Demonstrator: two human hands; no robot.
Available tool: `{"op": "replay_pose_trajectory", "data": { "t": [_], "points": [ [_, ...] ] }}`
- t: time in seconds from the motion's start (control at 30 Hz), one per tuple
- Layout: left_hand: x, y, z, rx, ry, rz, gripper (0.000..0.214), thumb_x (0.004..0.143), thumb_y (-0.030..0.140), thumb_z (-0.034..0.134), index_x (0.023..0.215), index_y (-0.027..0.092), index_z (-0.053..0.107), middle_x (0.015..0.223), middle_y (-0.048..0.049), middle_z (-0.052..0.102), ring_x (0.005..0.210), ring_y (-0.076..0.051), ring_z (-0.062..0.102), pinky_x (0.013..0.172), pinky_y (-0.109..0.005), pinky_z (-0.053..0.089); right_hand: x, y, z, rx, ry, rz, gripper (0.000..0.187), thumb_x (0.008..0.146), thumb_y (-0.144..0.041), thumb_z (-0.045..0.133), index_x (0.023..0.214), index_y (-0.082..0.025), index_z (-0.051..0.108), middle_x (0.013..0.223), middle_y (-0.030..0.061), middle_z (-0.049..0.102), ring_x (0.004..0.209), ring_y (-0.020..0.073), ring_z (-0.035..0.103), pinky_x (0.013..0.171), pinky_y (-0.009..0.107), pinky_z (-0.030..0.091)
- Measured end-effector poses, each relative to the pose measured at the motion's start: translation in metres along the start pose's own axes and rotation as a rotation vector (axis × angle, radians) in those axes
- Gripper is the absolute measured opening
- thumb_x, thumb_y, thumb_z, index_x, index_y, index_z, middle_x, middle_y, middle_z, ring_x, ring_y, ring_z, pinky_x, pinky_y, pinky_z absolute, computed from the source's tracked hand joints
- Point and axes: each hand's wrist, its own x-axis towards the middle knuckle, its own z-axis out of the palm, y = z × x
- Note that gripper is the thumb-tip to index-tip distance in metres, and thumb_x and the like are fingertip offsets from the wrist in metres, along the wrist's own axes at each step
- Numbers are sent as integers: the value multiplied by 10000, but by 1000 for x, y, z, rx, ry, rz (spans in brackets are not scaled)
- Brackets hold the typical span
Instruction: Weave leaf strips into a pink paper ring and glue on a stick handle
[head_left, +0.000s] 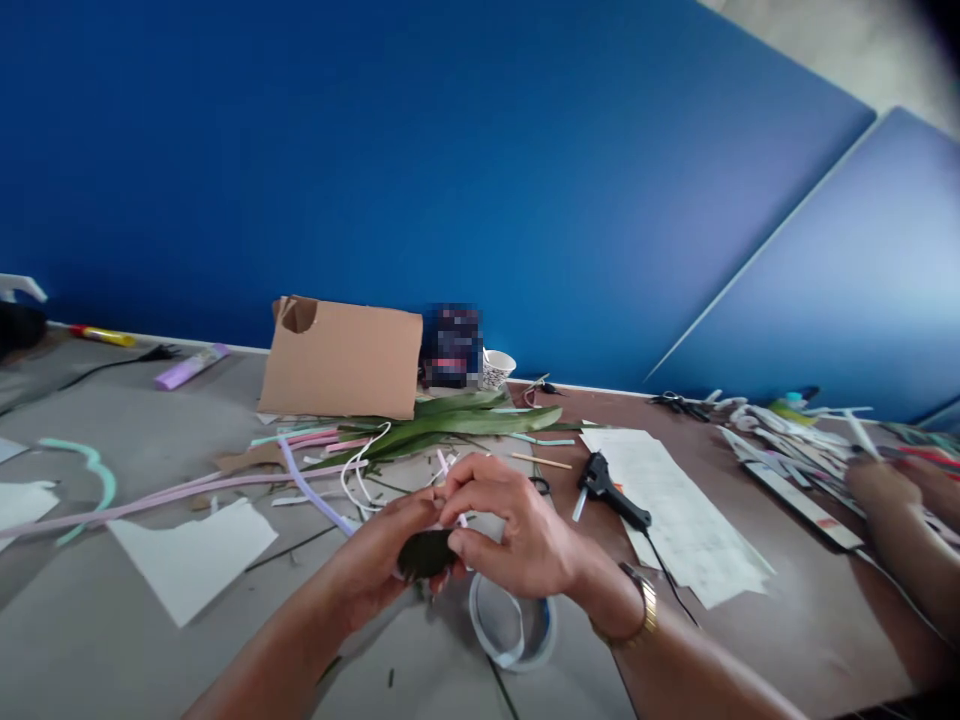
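Observation:
My left hand (pixel 382 560) is closed around a small dark green piece (pixel 426 553), rounded and leaf-like; its exact kind is hard to make out. My right hand (pixel 510 525) bends over from the other side, its thumb against the green piece and its fingertips meeting the left fingers above it. Fingers hide part of what is held. Just below my right hand lies a roll of clear tape (pixel 551 640). Long green leaves (pixel 450 425) and pastel strips (pixel 300 485) are spread beyond my hands, with a white looped cord (pixel 352 470) among them.
A black glue gun (pixel 611 490) rests on white paper sheets (pixel 667 510) at right. A cardboard box (pixel 341 360) and a patterned cup (pixel 498 370) stand by the blue partition (pixel 450 150). Cut white paper (pixel 195 560) lies left. Another person's hand (pixel 885 490) is at far right.

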Motion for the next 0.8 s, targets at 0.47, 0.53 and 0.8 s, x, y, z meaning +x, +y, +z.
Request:
{"op": "replay_pose_trajectory", "data": {
  "t": [0.47, 0.53, 0.8],
  "points": [
    [-4, 8, -1, 60, 46, -58, 273, 850, 346, 544, 1028, 145, 595, 742, -85, 689, 650, -192, 630, 514, -247, 433, -31, 87, -49, -445, 130, 626, 273, 874, -206, 436, 1018, -165, 664, 907, 60, 696, 761, 167, 632, 668, 257, 477],
    [-5, 9, -1, 74, 63, -76, 291, 842, 359, 562, 1037, 148, 603, 783, -85, 689, 677, -193, 632, 530, -249, 437, -34, 106, -62, -540, 57, 661, 269, 836, -143, 447, 924, -173, 699, 931, 68, 708, 821, 188, 635, 730, 271, 458],
    [-2, 7, -4, 26, 53, -1, 254, 851, 363, 537, 960, 151, 627, 926, -72, 626, 660, -170, 632, 509, -246, 447, -41, 141, -59, -758, -274, 663, 181, 762, -88, 513, 652, -128, 652, 807, 148, 682, 810, 247, 622, 715, 293, 399]
  ]
}}
